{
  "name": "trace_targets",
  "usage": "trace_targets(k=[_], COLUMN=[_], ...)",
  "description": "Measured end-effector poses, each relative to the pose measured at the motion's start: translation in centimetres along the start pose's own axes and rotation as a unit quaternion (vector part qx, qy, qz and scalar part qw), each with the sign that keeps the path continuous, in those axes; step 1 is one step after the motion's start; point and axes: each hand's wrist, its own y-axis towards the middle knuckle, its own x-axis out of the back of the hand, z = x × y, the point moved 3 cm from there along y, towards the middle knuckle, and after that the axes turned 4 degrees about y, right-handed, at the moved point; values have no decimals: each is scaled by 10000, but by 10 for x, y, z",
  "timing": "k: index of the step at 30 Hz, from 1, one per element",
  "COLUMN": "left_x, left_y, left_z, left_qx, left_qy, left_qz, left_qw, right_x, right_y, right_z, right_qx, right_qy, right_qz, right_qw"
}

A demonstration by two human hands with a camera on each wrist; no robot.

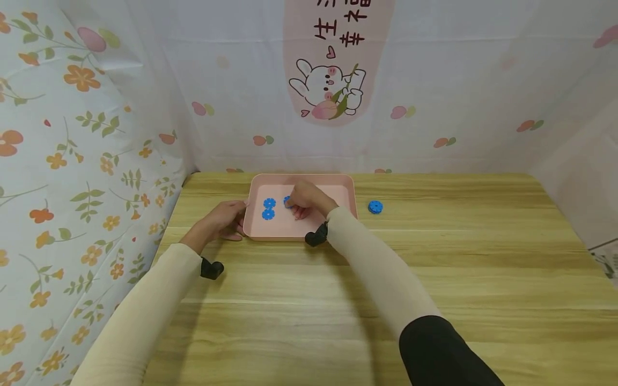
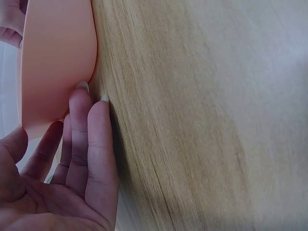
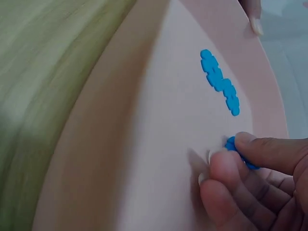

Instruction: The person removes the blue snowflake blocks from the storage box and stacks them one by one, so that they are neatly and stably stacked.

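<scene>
A pink tray (image 1: 314, 231) lies on the table near the wall. Its left side is held by my left hand (image 1: 224, 217), the thumb at the rim and the fingers along the outer wall in the left wrist view. Inside the tray, my right hand (image 1: 309, 199) pinches a blue notched disc (image 3: 231, 143) between thumb and fingers, low over the tray floor; part of it is hidden by the fingers. Left of it, a blue notched disc (image 1: 269, 203) and another blue disc (image 1: 268, 214) lie flat, edges touching or nearly so.
A small stack of blue discs (image 1: 375, 207) sits on the wooden table (image 1: 434, 246), right of the tray. White printed cloth (image 1: 232, 80) hangs behind the table, and a floral cloth (image 1: 87, 214) covers the left side.
</scene>
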Motion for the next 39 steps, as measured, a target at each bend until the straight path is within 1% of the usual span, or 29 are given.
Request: trace_targets(k=[3, 5, 7, 14, 22, 26, 30, 34, 39], left_x=[0, 0, 0, -1, -1, -1, 0, 0, 0], left_y=[0, -1, -1, -1, -1, -3, -4, -3, -2], left_z=[0, 0, -1, 0, -1, -1, -1, -1, -1], left_qx=[27, 38, 39, 42, -5, 13, 13, -37, -35], left_qy=[-21, -17, -12, -40, -21, -20, -50, -68, -65], left_qz=[26, 25, 27, 29, 8, 10, 17, 67, 68], left_qw=[10000, 10000, 10000, 10000, 10000, 10000, 10000, 9999, 9999], right_x=[3, 7, 11, 27, 48, 56, 64, 74, 86], right_y=[-5, -11, -18, -47, -71, -81, -90, -99, -108], right_z=[-4, -7, -12, -29, -47, -57, -69, -80, -97], right_qx=[298, 452, 541, 791, 1085, 1071, 876, 801, 841], right_qy=[51, 196, 339, 436, 1058, 1248, 1591, 2026, 2272], right_qz=[45, 35, 5, -167, -388, -480, -642, -926, -1359], right_qw=[9995, 9988, 9980, 9958, 9877, 9852, 9813, 9716, 9606])
